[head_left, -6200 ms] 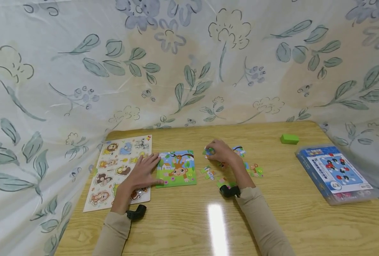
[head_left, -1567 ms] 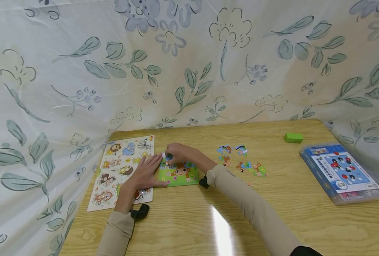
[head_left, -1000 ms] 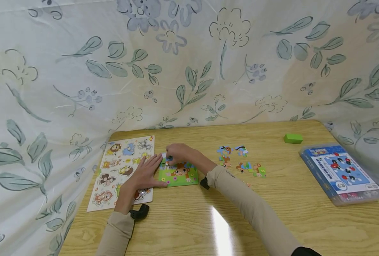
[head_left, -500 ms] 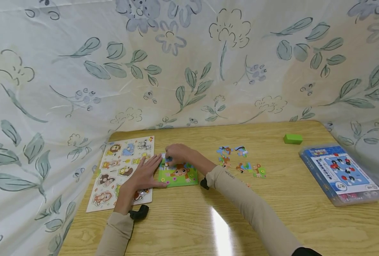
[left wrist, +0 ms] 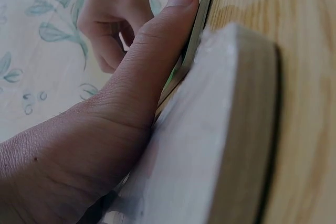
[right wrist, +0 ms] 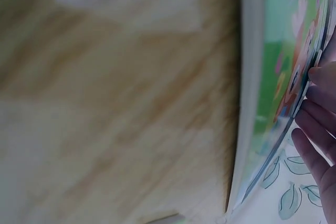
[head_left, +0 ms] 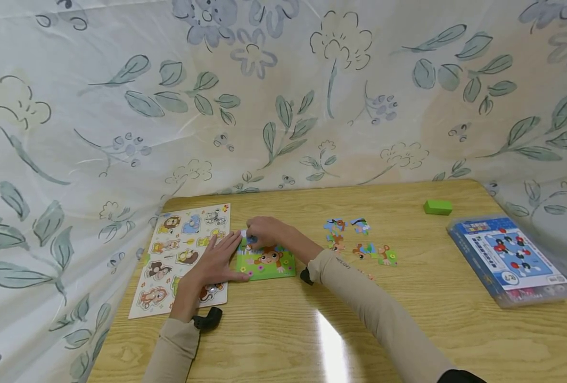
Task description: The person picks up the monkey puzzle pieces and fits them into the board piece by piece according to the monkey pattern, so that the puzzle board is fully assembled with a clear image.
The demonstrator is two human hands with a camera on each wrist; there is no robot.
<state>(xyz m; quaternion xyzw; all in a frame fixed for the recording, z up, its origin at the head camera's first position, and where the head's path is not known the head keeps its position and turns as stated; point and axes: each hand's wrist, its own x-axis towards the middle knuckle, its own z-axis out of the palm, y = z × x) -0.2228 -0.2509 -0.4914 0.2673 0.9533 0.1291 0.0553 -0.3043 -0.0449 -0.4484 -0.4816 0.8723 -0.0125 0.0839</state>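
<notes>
A square monkey jigsaw board (head_left: 278,270) lies on the wooden table in the head view. My left hand (head_left: 214,260) has its fingers spread beside the board's left edge, with the thumb touching it near the lower corner; in the left wrist view the thumb (left wrist: 152,45) lies along that edge. Over the upper left of the board, my right hand (head_left: 269,231) pinches a small bluish puzzle piece (head_left: 252,239), mostly covered by the fingers. Several loose puzzle pieces (head_left: 361,225) are scattered right of the board.
Under my left forearm lies a wrapped animal board (head_left: 156,270). A green block (head_left: 438,207) sits toward the back right, and a blue boxed set (head_left: 508,255) lies at the table's right side. Patterned cloth (head_left: 283,106) hangs behind the table.
Since the oldest frame, my right hand has moved left from the loose pieces onto the board, and a piece near the board has left its spot. Over the last second, almost nothing moves.
</notes>
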